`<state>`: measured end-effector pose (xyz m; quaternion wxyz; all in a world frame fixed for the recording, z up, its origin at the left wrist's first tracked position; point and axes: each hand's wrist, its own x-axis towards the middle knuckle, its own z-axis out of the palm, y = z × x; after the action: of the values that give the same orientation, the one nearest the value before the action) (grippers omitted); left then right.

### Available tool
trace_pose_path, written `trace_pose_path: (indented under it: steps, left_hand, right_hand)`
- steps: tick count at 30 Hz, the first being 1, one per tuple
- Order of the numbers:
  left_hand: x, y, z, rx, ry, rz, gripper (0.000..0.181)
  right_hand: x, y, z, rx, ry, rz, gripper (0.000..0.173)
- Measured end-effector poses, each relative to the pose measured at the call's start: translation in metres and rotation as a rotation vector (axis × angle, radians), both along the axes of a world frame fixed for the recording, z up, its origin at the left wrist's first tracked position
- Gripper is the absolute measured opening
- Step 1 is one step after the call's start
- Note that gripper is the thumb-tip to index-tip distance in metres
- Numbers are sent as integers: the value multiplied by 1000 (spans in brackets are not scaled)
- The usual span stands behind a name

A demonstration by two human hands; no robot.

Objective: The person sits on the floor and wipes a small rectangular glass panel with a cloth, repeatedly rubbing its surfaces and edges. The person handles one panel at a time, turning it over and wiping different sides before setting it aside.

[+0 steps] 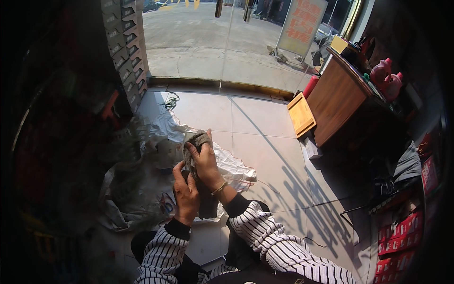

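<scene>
A grey-brown fabric item [191, 152] with a fuzzy texture is bunched up in front of me, and I cannot tell what it is exactly. My right hand [206, 165] grips its upper part, thumb pressed over the near face. Lower down, my left hand [186, 197] curls its fingers and thumb around the bottom end. A long dark brown piece [207, 200] hangs beneath my hands; whether it joins the fabric item is hidden. Below both hands, a crumpled white woven sack or sheet [234, 168] spreads over the floor.
Pale floor tiles [262, 149] reach to a glass door [221, 53]. A wooden board [301, 115] leans by a brown cabinet [340, 96] bearing pink jugs [385, 80]. Stacked boxes [124, 53] line the left; red boxes [399, 230] stand at right. Green cord [172, 101] lies on the floor.
</scene>
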<state>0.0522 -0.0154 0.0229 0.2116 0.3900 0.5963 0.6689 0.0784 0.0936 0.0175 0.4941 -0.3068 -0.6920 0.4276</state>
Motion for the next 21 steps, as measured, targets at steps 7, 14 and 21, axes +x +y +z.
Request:
trace_pose_path:
  steps: [7,14,21]
  left_hand:
    - [14,-4,-14,-64,139,16,30]
    - [-35,-6,-9,95,-354,-60,33]
    - [-46,0,-7,395,-564,-270,55]
  right_hand:
    - [6,20,-2,-435,133,180,36]
    - [-9,-8,13,-523,352,504,25]
    - [-23,-41,0,28,-109,131,28]
